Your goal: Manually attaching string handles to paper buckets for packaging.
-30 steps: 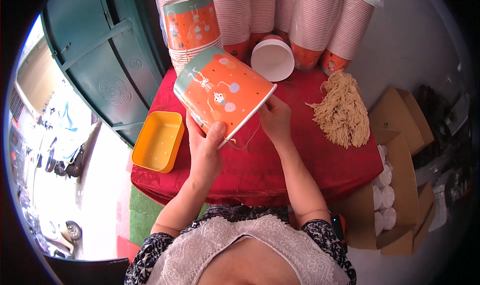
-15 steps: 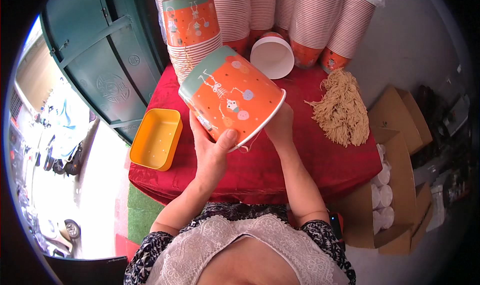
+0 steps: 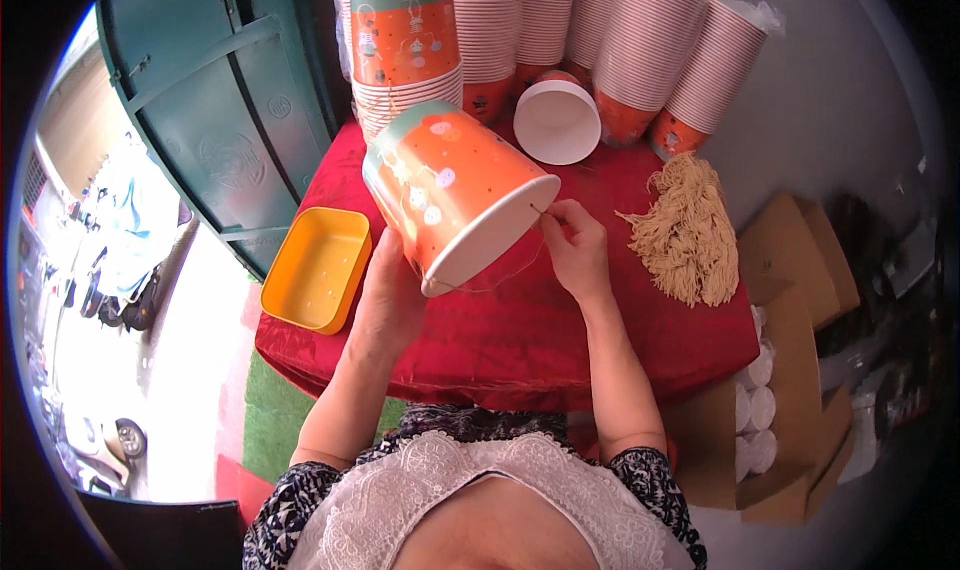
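A large orange paper bucket [image 3: 460, 185] with a green band and pale cartoon figures is tilted above the red-covered table. Its wider white-edged end points to the lower right. My left hand [image 3: 390, 295] supports it from the left and below, with some fingers hidden behind it. My right hand [image 3: 578, 250] pinches a thin tan string [image 3: 541, 211] at the right side of the white edge. The string loops loosely below the bucket toward its lower edge.
A yellow tray [image 3: 318, 270] with small white bits sits left on the red tablecloth [image 3: 520, 335]. Bucket stacks [image 3: 650, 45] line the back, near a bucket lying on its side [image 3: 557, 120]. Tan strings [image 3: 690, 235] lie in a bundle at right. Cardboard boxes [image 3: 790, 400] stand beyond the table.
The bucket has turned so its white end shows more. My right hand has come out from behind it to the right, pinching the string. My left hand has shifted slightly left.
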The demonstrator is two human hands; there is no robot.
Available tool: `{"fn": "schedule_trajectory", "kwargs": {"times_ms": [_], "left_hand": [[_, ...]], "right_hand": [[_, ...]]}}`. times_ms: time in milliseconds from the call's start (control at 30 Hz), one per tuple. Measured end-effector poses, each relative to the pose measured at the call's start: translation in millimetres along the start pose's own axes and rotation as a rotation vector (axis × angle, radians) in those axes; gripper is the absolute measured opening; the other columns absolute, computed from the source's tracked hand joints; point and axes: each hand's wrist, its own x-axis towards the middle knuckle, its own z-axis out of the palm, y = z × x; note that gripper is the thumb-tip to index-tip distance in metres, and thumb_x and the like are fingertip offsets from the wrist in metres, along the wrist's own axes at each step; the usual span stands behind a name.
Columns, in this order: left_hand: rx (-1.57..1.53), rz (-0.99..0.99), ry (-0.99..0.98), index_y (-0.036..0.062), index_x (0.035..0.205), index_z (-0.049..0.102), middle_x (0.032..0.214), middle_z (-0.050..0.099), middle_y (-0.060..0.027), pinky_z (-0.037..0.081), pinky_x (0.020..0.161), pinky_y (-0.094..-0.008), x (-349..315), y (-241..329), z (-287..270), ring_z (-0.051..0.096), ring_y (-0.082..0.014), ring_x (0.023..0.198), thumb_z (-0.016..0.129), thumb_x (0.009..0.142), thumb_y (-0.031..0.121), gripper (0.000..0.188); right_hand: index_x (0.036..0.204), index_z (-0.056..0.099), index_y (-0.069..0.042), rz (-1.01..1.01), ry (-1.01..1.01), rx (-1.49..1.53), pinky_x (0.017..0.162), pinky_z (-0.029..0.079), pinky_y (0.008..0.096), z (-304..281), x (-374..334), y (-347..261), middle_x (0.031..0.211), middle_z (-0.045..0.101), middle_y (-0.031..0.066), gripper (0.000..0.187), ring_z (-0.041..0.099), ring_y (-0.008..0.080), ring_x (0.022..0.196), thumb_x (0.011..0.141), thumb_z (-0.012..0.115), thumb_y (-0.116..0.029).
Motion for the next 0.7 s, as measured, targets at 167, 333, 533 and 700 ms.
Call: {"fn": "schedule_trajectory", "kwargs": {"times_ms": [167,333,533,700], "left_hand": [[0.015,-0.035,0.16,0.0057,0.143,0.036,0.14,0.051,-0.009,0.045,0.103,-0.0376,3.0,13.0,1.9,0.053,-0.0213,0.124,0.057,0.093,0.051,0.071],[0.015,0.084,0.197,0.0012,0.133,0.041,0.12,0.06,-0.0113,0.053,0.09,-0.034,-3.4,33.3,-11.3,0.062,-0.0192,0.107,0.064,0.091,0.029,0.056],[0.658,0.516,0.452,-0.0005,0.133,0.035,0.115,0.057,-0.0164,0.051,0.09,-0.0365,-7.5,110.7,-52.4,0.062,-0.0242,0.102,0.079,0.077,0.035,0.08],[1.033,0.825,0.676,0.0001,0.132,0.031,0.115,0.052,-0.0172,0.06,0.074,-0.0339,42.3,186.5,-64.7,0.063,-0.0249,0.103,0.085,0.069,0.041,0.093]], "right_hand": [[0.093,0.063,0.003,-0.057,-0.035,-0.022,0.072,0.048,0.0241,4.9,2.7,-5.7,0.08,0.066,0.0046,0.005,0.06,0.0088,0.078,0.09,0.06,0.0],[0.112,0.061,0.002,-0.305,-0.076,-0.128,0.077,0.049,0.0256,16.4,12.2,-12.1,0.111,0.064,0.0102,0.021,0.059,0.0127,0.092,0.091,0.06,-0.003],[0.118,0.06,0.002,-0.083,-0.056,-0.04,0.08,0.05,0.0291,10.8,14.2,6.0,0.116,0.061,0.0122,0.029,0.06,0.018,0.092,0.095,0.058,-0.016],[0.102,0.066,0.003,-0.03,-0.075,-0.017,0.07,0.05,0.0266,22.8,5.1,29.8,0.097,0.067,0.0086,0.024,0.061,0.0133,0.078,0.097,0.054,-0.017]]}}
